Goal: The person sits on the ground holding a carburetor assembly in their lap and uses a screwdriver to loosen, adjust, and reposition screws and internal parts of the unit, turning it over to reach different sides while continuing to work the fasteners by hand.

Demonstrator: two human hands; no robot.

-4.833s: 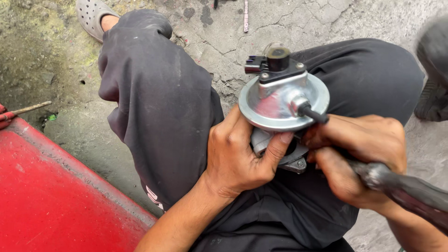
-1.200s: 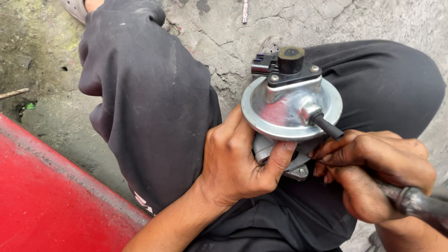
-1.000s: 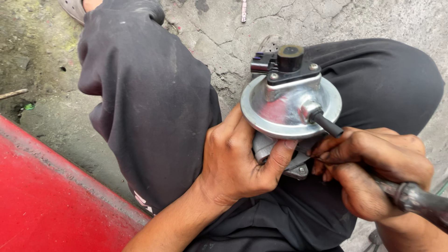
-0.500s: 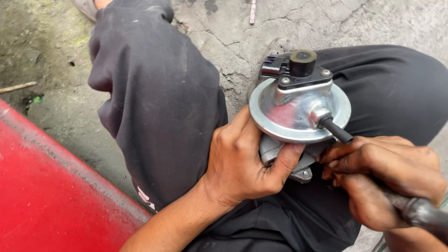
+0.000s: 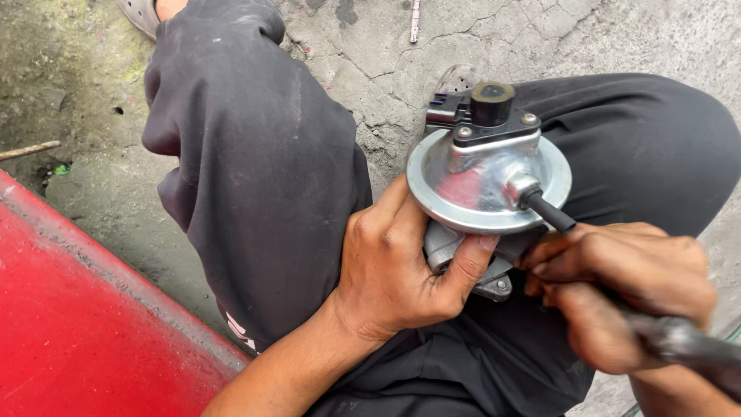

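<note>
The cracked grey concrete ground (image 5: 386, 54) is being crossed by a pair of black cloth trouser legs (image 5: 262, 177), which are taking up most of the view; open ground is being left only along the top and at the far left. A broad red painted metal panel (image 5: 69, 332) is closing off the lower left corner, its slanted edge running close beside the left knee.

Between the knees, over the lap, a round silver metal diaphragm housing with a black plastic connector on top (image 5: 486, 166) is being held tilted. The left hand (image 5: 394, 266) is wrapped around the grey cast body beneath the disc, thumb pressed against the rim's underside, fingers clamped shut on it. The right hand (image 5: 625, 289) is closed on a dark-handled tool with a thin black shaft (image 5: 671, 340), whose tip is being set against the short metal port on the disc's face. The handle is blurred toward the right edge.

A thin rusty rod (image 5: 415, 19) is lying well apart at the top; a stick (image 5: 27, 150) is lying at the left.
</note>
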